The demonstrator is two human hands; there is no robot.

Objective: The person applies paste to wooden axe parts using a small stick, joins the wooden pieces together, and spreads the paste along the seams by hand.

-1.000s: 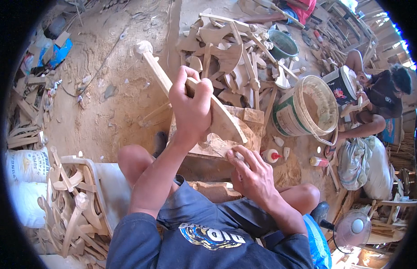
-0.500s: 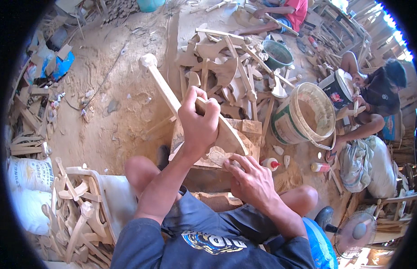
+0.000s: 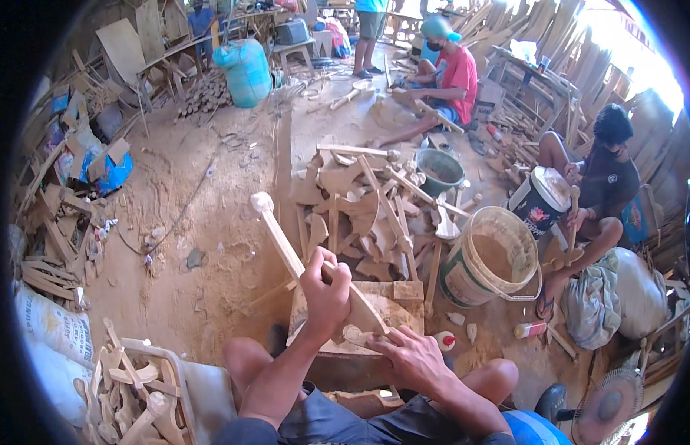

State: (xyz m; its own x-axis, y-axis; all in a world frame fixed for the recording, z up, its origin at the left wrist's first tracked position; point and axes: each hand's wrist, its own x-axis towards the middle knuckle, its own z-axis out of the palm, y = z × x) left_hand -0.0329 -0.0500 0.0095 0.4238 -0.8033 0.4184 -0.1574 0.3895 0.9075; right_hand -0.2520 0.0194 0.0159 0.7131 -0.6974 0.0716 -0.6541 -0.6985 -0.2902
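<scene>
My left hand (image 3: 326,300) is closed around an axe-shaped piece of bare wood (image 3: 283,241). Its long handle ends in a rounded knob pointing up and to the left, and a broad curved blade part slants down to the right. My right hand (image 3: 417,361) has its fingers bent and pressed against the low end of the blade; its fingertips are partly hidden. Under the piece is a low wooden work block (image 3: 403,315), between my bent knees. A smaller wood block (image 3: 408,291) sits on its far right corner.
A heap of wooden parts (image 3: 360,215) lies ahead, beside a large dusty bucket (image 3: 474,285) and a green basin (image 3: 440,172). Glue bottles (image 3: 529,329) lie right. A crate of wood parts (image 3: 200,378) stands left, a fan (image 3: 608,408) right. A co-worker (image 3: 612,178) sits at the right.
The view has tilted up, so the room's far end shows and my hands sit lower in it. Both hands stay on the wooden piece. The right-hand co-worker's wooden part now stands more upright.
</scene>
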